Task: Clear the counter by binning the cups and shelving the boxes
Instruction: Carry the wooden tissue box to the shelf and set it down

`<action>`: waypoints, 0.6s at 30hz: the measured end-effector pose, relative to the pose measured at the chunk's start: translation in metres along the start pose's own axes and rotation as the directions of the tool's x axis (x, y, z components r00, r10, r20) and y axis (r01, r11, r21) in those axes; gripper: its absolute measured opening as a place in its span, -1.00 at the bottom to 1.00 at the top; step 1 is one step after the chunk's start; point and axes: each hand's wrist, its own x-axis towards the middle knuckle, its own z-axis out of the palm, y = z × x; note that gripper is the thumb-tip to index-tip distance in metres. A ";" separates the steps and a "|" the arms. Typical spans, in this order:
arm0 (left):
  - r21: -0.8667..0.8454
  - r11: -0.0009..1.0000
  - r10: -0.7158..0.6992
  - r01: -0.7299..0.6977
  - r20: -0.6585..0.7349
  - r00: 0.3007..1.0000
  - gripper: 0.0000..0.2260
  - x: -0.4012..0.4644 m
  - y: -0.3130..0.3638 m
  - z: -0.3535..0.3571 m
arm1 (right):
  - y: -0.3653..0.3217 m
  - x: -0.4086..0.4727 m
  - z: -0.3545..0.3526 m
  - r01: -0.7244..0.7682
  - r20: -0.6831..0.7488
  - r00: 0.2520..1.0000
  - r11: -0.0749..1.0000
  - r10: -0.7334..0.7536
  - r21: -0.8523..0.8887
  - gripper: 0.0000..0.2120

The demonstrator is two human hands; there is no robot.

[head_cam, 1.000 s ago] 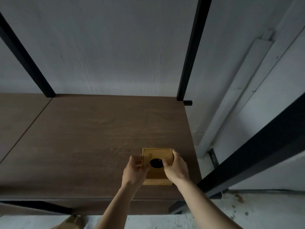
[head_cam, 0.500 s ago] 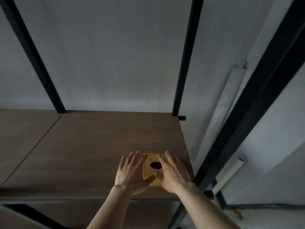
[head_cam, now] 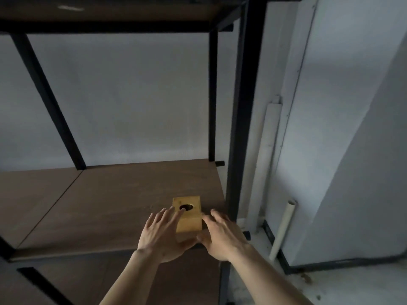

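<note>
A small yellow wooden box (head_cam: pixel 189 217) with a dark oval hole in its top rests on the brown shelf board (head_cam: pixel 114 199), near the board's front right corner. My left hand (head_cam: pixel 164 233) lies flat to the left of the box, fingers spread, fingertips touching its top edge by the hole. My right hand (head_cam: pixel 222 235) sits just right of the box with fingers apart, close to its side, holding nothing. No cups are in view.
The black metal frame has an upright post (head_cam: pixel 240 119) right beside the box and a diagonal brace (head_cam: pixel 50 102) at the back left. Another shelf board (head_cam: pixel 110 9) spans overhead. White pipes (head_cam: pixel 283 230) lean on the wall at right.
My hands held the box a second ago; they have since set it on the shelf and opened, sliding back toward me. My view tilted upward, revealing the upper shelf.
</note>
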 end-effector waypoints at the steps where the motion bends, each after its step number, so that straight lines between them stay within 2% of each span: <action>1: -0.004 1.000 0.016 -0.016 -0.008 1.000 -0.07 -0.006 0.008 -0.003 | 0.003 -0.014 -0.003 -0.012 -0.007 1.000 1.000 0.012 0.004 -0.36; 5: 0.006 0.993 0.114 -0.114 0.002 0.993 -0.12 -0.026 0.050 -0.017 | 0.023 -0.065 -0.020 -0.082 -0.041 0.996 0.997 0.082 0.011 -0.33; 10: -0.035 0.956 0.292 -0.291 0.048 0.955 -0.12 -0.032 0.110 -0.028 | 0.059 -0.127 -0.042 -0.251 -0.105 0.962 0.968 0.252 0.019 -0.40; 14: -0.095 0.888 0.457 -0.450 0.085 0.885 -0.16 -0.041 0.153 -0.030 | 0.085 -0.191 -0.057 -0.428 -0.135 0.894 0.903 0.428 0.028 -0.45; 18: -0.150 0.809 0.585 -0.568 0.120 0.802 -0.16 -0.062 0.201 -0.023 | 0.095 -0.261 -0.064 -0.585 -0.144 0.798 0.810 0.585 0.048 -0.41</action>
